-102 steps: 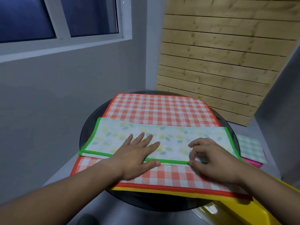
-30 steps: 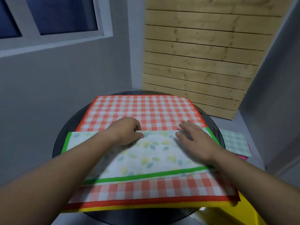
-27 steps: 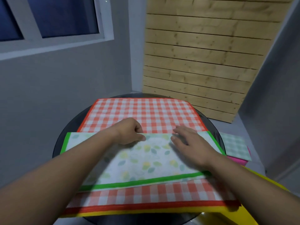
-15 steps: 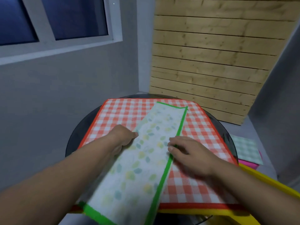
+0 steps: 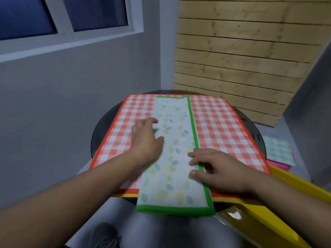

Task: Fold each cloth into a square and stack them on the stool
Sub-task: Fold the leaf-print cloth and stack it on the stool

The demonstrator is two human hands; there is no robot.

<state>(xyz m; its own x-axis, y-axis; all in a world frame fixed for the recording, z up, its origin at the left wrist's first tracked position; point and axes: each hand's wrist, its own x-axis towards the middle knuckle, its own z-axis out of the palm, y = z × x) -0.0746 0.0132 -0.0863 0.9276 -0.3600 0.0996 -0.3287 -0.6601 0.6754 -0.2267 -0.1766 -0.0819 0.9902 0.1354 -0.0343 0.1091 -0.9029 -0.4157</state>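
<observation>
One round dark counter (image 5: 255,130) stands in a grey corner, window (image 5: 59,17) at left, wooden slats (image 5: 241,65) behind. The leaf-print cloth (image 5: 176,158) (a long green-edged strip) now runs straight from far to near edge, no longer diagonal; the right hand (image 5: 221,170) presses it flat, the left hand (image 5: 145,139) touches its left side with bent fingers, grip unclear

Dim, soft-focus, wide-angle bending at edges
</observation>
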